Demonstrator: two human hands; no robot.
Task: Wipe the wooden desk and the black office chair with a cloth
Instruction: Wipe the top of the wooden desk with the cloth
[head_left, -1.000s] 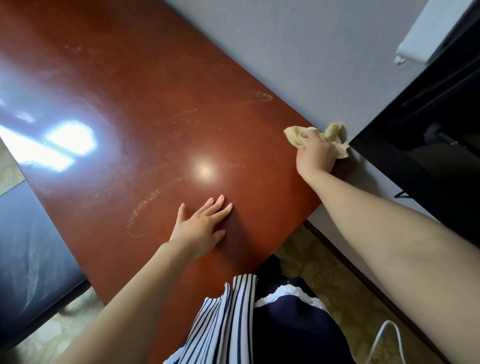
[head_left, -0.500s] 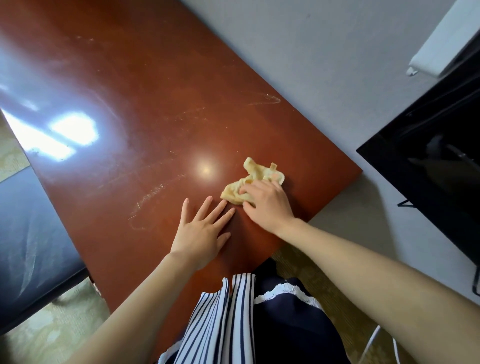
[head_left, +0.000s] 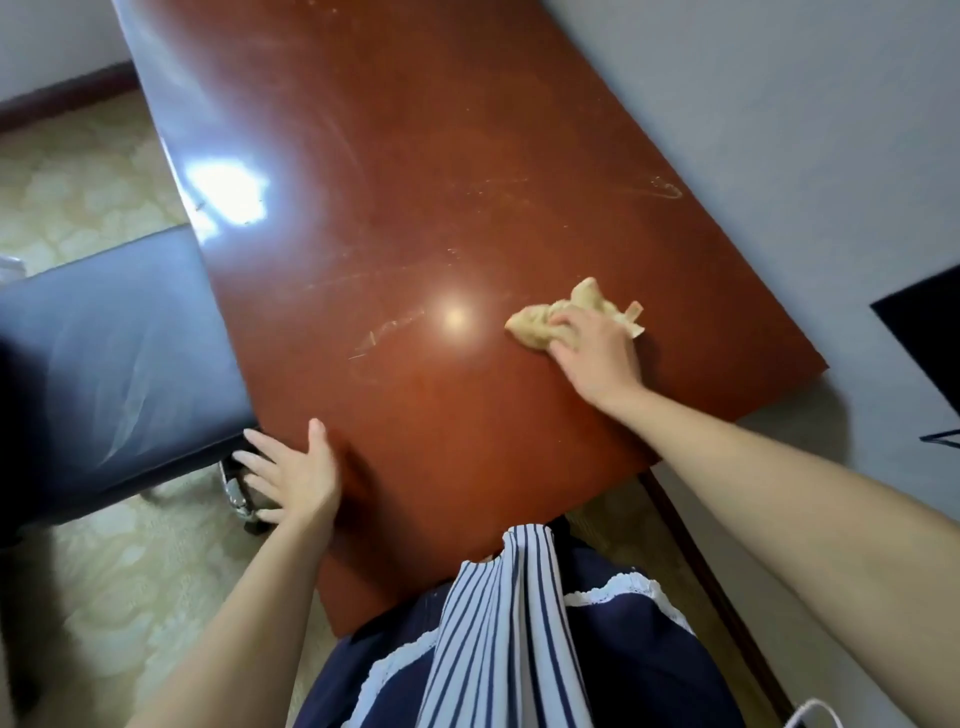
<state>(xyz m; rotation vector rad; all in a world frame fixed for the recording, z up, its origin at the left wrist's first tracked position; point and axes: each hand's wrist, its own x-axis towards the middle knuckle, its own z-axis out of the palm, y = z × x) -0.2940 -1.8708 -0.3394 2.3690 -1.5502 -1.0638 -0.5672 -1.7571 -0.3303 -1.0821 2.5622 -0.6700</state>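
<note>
**Desk.** Wooden desk (head_left: 415, 156), reddish-brown with a glossy top, is seen from above. Its long right side is set against a grey wall (head_left: 779, 130). Pale scuff marks (head_left: 389, 332) are noted near mid-top, and a bright glare patch (head_left: 228, 192) toward the left edge.

**Cloth.** Cloth (head_left: 540, 322), yellowish-tan and bunched, is found on the desk top toward the near right end, short of the edge. It is gripped by the right hand (head_left: 597, 358), palm down, fingers curled over the wad, and pressed to the wood. Some cloth is left showing beyond the fingertips and beside the knuckles.

**Left hand.** Left hand (head_left: 296, 478) is placed at the desk's left edge near the close corner, well apart from the right hand. Its fingers are held straight and spread, and nothing is held. The thumb is laid on the top, and the fingers are extended past the edge.

**Chair.** Black office chair (head_left: 104, 353): the padded seat, with a sheen on the upholstery, is seen at left, just beside the desk's left edge. A chrome base (head_left: 236, 491) part is glimpsed under the seat, near the left fingers.

**Surroundings.**
- Pale patterned carpet (head_left: 78, 182) is seen on the floor.
- A dark baseboard (head_left: 717, 597) is run along the wall foot.
- A black panel (head_left: 924, 322) is cut off at the right margin; its nature cannot be told.
- A striped garment (head_left: 498, 623) and a navy garment (head_left: 649, 665) with white lace trim are seen at the bottom.
- A white cable (head_left: 810, 714) is seen in the lower right corner.
</note>
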